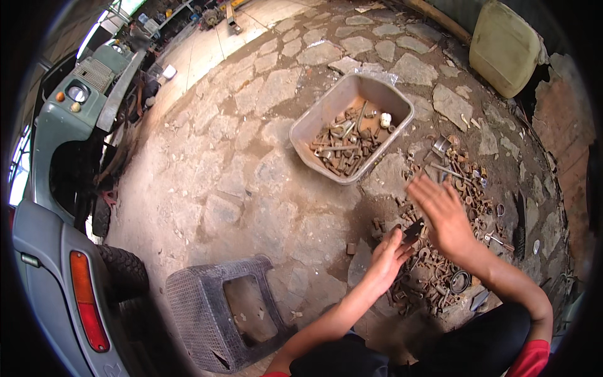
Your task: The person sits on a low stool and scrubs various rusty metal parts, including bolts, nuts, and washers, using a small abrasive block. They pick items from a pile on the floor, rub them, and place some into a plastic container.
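Over a heap of rusty nuts, bolts and other small metal parts (440, 276) on the ground, my two hands are close together. My right hand (445, 217) is open, fingers stretched out and slightly blurred, above the heap. Lower and to its left, my left hand (389, 259) is turned on its side with its fingers apart. A small dark piece (412, 230) shows between the hands; whether the left fingertips touch it I cannot tell. Ahead stands a grey plastic tub (301, 135) partly filled with rusty bolts and fittings (342, 141), plus a white piece (385, 120).
A dark, worn plastic stool (201, 314) lies on its side at the near left. Farther left is a grey-green vehicle (47, 251). A yellowish plastic container (505, 47) leans at the far right. Uneven stone paving (270, 157) covers the ground.
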Action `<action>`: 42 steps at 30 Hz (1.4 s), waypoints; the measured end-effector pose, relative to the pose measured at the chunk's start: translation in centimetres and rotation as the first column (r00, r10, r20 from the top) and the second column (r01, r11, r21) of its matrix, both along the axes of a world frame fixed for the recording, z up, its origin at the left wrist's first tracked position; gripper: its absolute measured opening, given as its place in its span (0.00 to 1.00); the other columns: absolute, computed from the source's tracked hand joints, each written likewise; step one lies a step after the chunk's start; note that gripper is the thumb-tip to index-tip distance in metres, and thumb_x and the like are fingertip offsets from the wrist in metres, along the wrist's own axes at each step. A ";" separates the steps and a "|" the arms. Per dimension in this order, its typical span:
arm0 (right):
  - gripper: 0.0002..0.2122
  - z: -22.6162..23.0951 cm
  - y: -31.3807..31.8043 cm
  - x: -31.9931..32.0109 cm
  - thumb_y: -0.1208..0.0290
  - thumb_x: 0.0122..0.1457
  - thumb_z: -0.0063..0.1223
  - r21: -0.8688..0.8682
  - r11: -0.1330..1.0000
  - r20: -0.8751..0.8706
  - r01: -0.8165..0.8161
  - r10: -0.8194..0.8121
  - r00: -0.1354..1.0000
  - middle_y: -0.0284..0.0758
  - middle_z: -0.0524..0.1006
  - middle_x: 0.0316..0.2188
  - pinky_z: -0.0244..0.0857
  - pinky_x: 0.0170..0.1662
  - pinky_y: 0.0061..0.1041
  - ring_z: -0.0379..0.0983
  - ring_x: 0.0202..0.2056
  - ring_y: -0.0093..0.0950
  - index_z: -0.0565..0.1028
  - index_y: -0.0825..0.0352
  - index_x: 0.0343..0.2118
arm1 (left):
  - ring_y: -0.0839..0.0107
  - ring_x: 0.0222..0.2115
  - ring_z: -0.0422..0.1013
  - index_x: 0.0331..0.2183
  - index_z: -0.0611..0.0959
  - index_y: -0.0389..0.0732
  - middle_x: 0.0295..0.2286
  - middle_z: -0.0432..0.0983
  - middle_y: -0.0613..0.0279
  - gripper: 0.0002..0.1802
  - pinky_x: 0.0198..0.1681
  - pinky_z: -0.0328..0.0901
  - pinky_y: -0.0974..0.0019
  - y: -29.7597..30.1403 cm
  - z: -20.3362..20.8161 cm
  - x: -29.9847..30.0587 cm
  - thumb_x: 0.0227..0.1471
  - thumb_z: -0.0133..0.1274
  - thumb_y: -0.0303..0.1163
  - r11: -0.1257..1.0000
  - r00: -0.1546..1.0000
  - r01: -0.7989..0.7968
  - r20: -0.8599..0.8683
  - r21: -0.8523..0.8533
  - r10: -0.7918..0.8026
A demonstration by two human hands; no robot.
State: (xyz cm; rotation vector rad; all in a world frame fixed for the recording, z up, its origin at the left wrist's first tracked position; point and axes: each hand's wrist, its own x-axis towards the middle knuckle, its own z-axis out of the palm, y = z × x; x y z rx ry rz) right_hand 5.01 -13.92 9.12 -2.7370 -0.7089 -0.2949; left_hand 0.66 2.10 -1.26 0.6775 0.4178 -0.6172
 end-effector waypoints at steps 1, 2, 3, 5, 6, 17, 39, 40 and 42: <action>0.26 -1.1 0.1 -0.3 0.74 0.57 0.44 -0.097 0.994 -0.047 -0.058 0.054 0.997 0.40 0.65 0.60 0.41 0.65 0.51 0.55 0.65 0.36 0.63 0.63 0.61 | 0.65 0.55 0.62 0.60 0.61 0.43 0.54 0.65 0.57 0.37 0.59 0.56 0.57 -0.3 1.2 -0.3 0.58 0.50 0.54 0.999 0.996 -0.008 0.085 0.033 0.005; 0.25 -1.5 -0.1 -0.9 0.69 0.58 0.44 -0.079 0.990 -0.149 -0.115 0.102 0.983 0.39 0.65 0.60 0.39 0.65 0.53 0.54 0.65 0.34 0.63 0.64 0.61 | 0.65 0.56 0.61 0.60 0.60 0.43 0.54 0.64 0.57 0.38 0.59 0.56 0.57 -0.5 1.8 -0.3 0.58 0.50 0.55 0.999 0.996 -0.035 0.082 0.027 0.032; 0.25 -2.2 0.0 -1.5 0.69 0.59 0.44 -0.064 0.987 -0.167 -0.147 0.135 0.977 0.39 0.64 0.61 0.38 0.65 0.53 0.53 0.65 0.34 0.63 0.64 0.61 | 0.65 0.56 0.60 0.60 0.59 0.43 0.55 0.63 0.57 0.38 0.59 0.55 0.57 -0.7 2.3 -0.1 0.58 0.49 0.55 0.998 0.995 -0.063 0.084 0.019 0.061; 0.26 -3.0 -0.1 -2.3 0.68 0.59 0.43 -0.104 0.975 -0.177 -0.194 0.174 0.969 0.38 0.63 0.62 0.38 0.66 0.53 0.51 0.66 0.33 0.62 0.64 0.62 | 0.64 0.59 0.56 0.61 0.58 0.42 0.57 0.59 0.56 0.39 0.60 0.54 0.57 -0.7 2.3 0.2 0.59 0.47 0.56 0.998 0.994 -0.056 0.090 0.000 0.055; 0.26 -2.9 -0.1 -2.5 0.67 0.59 0.42 -0.160 0.964 -0.169 -0.213 0.185 0.968 0.37 0.62 0.62 0.38 0.66 0.53 0.51 0.66 0.33 0.61 0.64 0.62 | 0.64 0.59 0.57 0.61 0.58 0.42 0.57 0.60 0.56 0.39 0.60 0.54 0.57 -0.6 2.2 0.2 0.59 0.47 0.56 0.998 0.995 -0.062 0.083 0.018 0.061; 0.29 -2.4 0.1 -3.2 0.68 0.58 0.45 -0.064 0.980 -0.277 -0.191 0.167 0.946 0.39 0.59 0.64 0.36 0.66 0.56 0.50 0.66 0.36 0.57 0.67 0.63 | 0.65 0.56 0.60 0.58 0.64 0.43 0.54 0.64 0.57 0.34 0.59 0.55 0.58 -0.6 2.6 0.2 0.60 0.44 0.56 0.983 0.993 -0.093 0.093 0.161 0.079; 0.27 -4.0 0.4 -3.7 0.64 0.58 0.44 -0.202 0.964 -0.170 -0.171 0.137 0.976 0.42 0.56 0.65 0.41 0.64 0.55 0.43 0.68 0.43 0.64 0.65 0.61 | 0.65 0.63 0.50 0.63 0.55 0.44 0.62 0.53 0.60 0.39 0.64 0.47 0.57 -1.0 2.7 -0.7 0.61 0.42 0.57 0.997 0.996 -0.045 0.086 0.066 0.039; 0.27 -4.1 0.5 -3.7 0.65 0.57 0.44 -0.177 0.971 -0.176 -0.162 0.131 0.976 0.42 0.55 0.65 0.41 0.64 0.56 0.43 0.68 0.43 0.64 0.65 0.61 | 0.65 0.63 0.50 0.64 0.54 0.44 0.62 0.53 0.60 0.40 0.64 0.47 0.57 -1.0 3.2 -0.5 0.61 0.42 0.57 0.997 0.996 -0.059 0.077 0.056 0.055; 0.27 -3.6 0.4 -3.9 0.65 0.57 0.44 -0.193 0.967 -0.185 -0.168 0.132 0.974 0.43 0.54 0.66 0.42 0.64 0.56 0.42 0.68 0.43 0.63 0.66 0.61 | 0.65 0.63 0.50 0.64 0.53 0.45 0.62 0.53 0.60 0.40 0.64 0.47 0.57 -0.7 4.4 0.1 0.60 0.42 0.58 0.995 0.994 -0.093 0.056 0.038 0.091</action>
